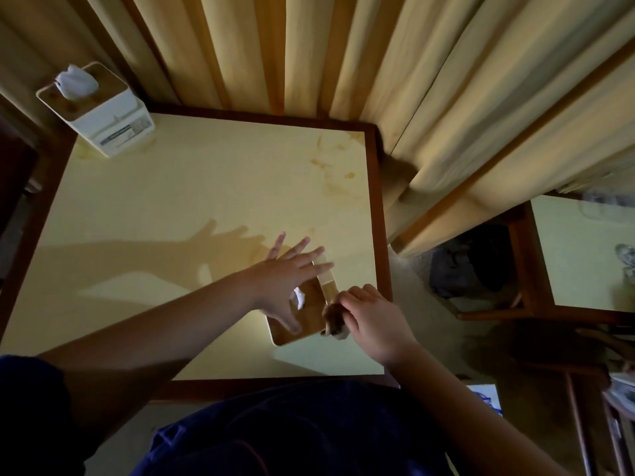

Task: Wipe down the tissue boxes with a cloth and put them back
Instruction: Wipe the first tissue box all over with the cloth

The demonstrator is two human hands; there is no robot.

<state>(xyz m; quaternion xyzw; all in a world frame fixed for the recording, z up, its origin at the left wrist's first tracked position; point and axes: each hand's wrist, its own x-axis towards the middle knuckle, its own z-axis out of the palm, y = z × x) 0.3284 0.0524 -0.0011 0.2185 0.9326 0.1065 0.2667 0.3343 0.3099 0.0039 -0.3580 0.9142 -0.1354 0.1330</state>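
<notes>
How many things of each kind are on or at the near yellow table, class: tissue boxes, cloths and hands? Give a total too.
Tissue boxes: 2, the far box at the table's far left corner and the near box under the hands
Cloths: 1, the brown cloth
Hands: 2, the left hand and the right hand
Total: 5

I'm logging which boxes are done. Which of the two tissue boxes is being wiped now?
The near tissue box, under the left hand, with the right hand pressing the cloth to its edge. The far-left tissue box stands untouched.
</notes>
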